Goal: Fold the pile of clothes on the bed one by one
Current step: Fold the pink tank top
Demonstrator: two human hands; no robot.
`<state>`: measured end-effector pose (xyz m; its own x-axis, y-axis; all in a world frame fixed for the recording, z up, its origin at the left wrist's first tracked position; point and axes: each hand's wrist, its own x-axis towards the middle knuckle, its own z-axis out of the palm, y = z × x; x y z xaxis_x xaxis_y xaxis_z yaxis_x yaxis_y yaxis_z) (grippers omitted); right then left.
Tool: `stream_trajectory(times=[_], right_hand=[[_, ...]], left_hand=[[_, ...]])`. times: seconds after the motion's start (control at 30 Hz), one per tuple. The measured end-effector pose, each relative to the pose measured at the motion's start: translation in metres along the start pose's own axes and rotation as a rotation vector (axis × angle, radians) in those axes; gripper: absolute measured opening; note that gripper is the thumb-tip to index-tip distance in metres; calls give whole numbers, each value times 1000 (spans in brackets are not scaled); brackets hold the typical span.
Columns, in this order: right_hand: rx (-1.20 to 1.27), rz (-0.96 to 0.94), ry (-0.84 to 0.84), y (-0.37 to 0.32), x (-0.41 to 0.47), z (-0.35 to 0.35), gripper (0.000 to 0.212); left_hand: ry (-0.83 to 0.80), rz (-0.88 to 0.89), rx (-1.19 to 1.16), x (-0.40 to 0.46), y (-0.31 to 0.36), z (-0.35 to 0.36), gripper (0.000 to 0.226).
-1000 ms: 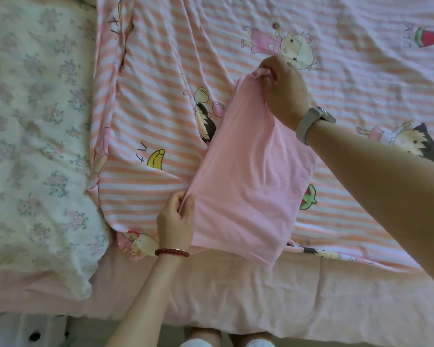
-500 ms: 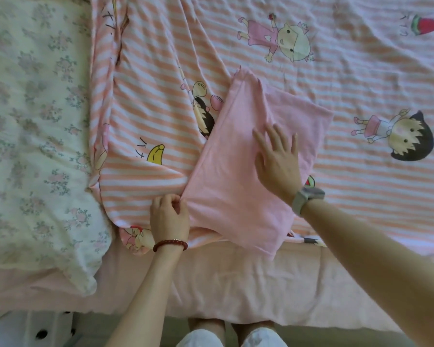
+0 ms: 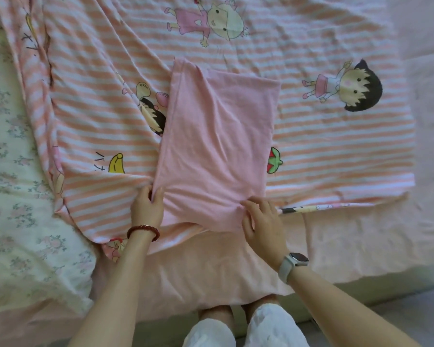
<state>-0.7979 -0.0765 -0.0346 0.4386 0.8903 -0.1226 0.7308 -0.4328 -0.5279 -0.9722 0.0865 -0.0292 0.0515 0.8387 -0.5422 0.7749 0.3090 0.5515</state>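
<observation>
Across the bed (image 3: 361,236) lay a striped cartoon-print sheet (image 3: 323,151), taken as landmark. Floral bedding (image 3: 13,171) sat to its left. On the sheet's middle, toward its near edge, rested the pink garment (image 3: 216,146), folded into a long panel. Left hand (image 3: 147,209) pinched the garment's near-left corner between thumb and curled fingers. Right hand (image 3: 263,224) gripped the near-right corner, fingers bent onto bunched cloth. Bead bracelet (image 3: 143,230) on left wrist, watch (image 3: 293,264) on right.

Garment (image 3: 218,136) on blanket (image 3: 336,146), quilt (image 3: 15,171) left
</observation>
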Motion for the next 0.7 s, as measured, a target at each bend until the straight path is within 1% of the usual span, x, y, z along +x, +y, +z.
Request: stream_trajectory(times=[0.07,0.1,0.17,0.2,0.23,0.27,0.3,0.33,0.37,0.47,0.57,0.6,0.63,0.7], right_hand=[[23,117,36,7,9,-2,39],[101,211,-2,9,10,-2,43],[438,493,-118,7,9,-4,49],[589,630,-158,9,8,-3,44],[696,740,-178,10,7,-4,35],[719,778,-183,11,6,-5,22],[708,771,-171,11,6,-8,14],[697,743,-144,11,7,-11,17],[698,721,-106,10,10,-16,21],[715,633,77,3,20,-40,23],[688,535,249,7,23,-65,16],[667,521,268,12,20,-69,16],[634,526,253,19,14,-70,15],[520,584,118,36,-5,-63,15]], left_hand=[[-19,-11,-32,-1,-3,-1,31],[-34,-16,-53,-1,-5,-1,32],[-61,-46,-110,-3,-6,1,33],[-65,-68,-142,-3,-5,2,33],[-67,-82,-176,-4,-5,3,32],[-63,-83,-198,-4,-5,3,28],[-55,-76,-205,-4,-4,4,22],[-39,-67,-214,-5,-3,3,19],[-18,-53,-238,-8,-1,3,23],[16,-14,-341,-25,10,0,29],[-36,-18,-384,-49,14,6,26],[-68,-33,-365,-56,11,11,25],[-97,-55,-331,-60,5,18,23],[-145,-138,-236,-64,-10,32,20]])
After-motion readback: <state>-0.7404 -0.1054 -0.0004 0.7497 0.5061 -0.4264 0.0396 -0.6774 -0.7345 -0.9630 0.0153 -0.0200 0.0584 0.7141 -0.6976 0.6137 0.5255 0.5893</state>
